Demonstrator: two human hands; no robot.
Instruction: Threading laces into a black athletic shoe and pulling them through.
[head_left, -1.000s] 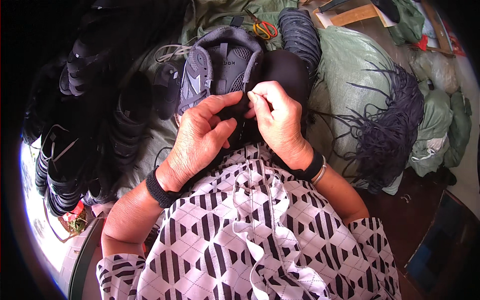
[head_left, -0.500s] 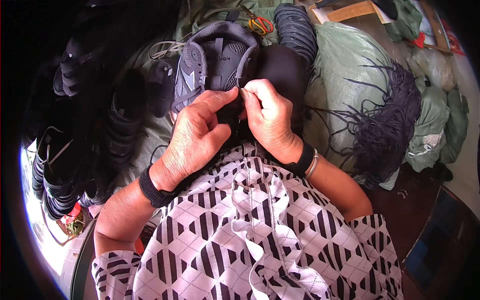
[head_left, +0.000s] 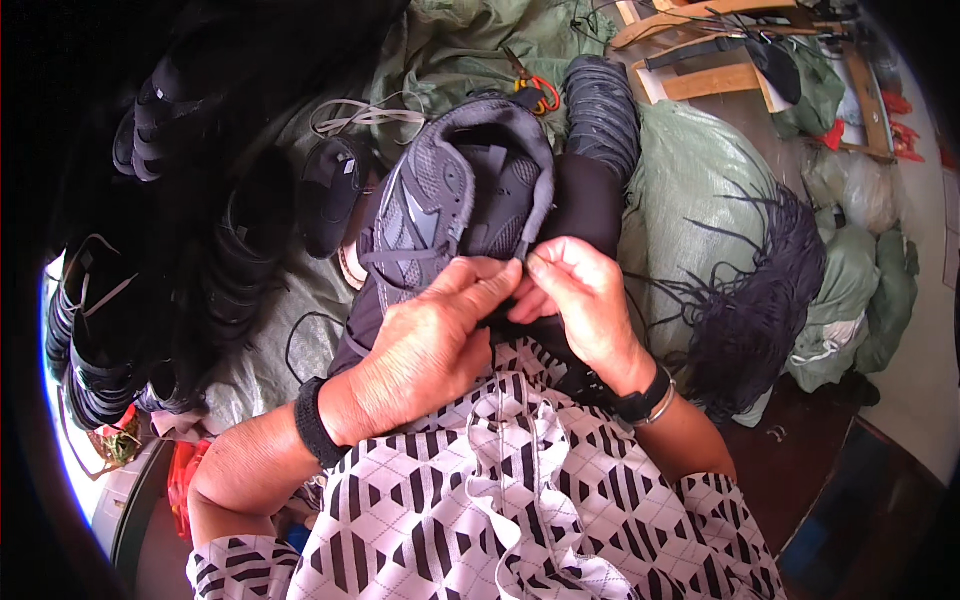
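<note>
Sacks (head_left: 700, 190) of green cloth are filling the upper right of the frame, bulging under everything else. Stacks of dark shoe parts (head_left: 120, 330) are crowding the left side, piled one on another down toward the lower left edge. Patterned black-and-white clothing (head_left: 500, 510) is spreading across the lower middle, covering the person's lap. Black laces (head_left: 750, 320) are lying in a thick bundle at right of centre, their loose ends fanning out over the green sack.

Next comes the shoe (head_left: 455, 205), dark grey, sitting just above centre with its opening facing the camera and its heel end toward the top; it is resting against the person's knees. A ribbed black roll (head_left: 600, 120) is lying just beside it at upper right. A single black sole (head_left: 330, 195) is lying to the shoe's left.

Left hand (head_left: 430, 340) is reaching up from lower left, fingers curled narrow and pinching at the shoe's near edge. Right hand (head_left: 580, 295) is meeting it from the right, thumb and forefinger closed tight on the same edge; what slim thing they are pinching there I cannot tell. Each wrist is wearing a black band. Scissors (head_left: 530, 85) with orange handles are lying at top centre.
</note>
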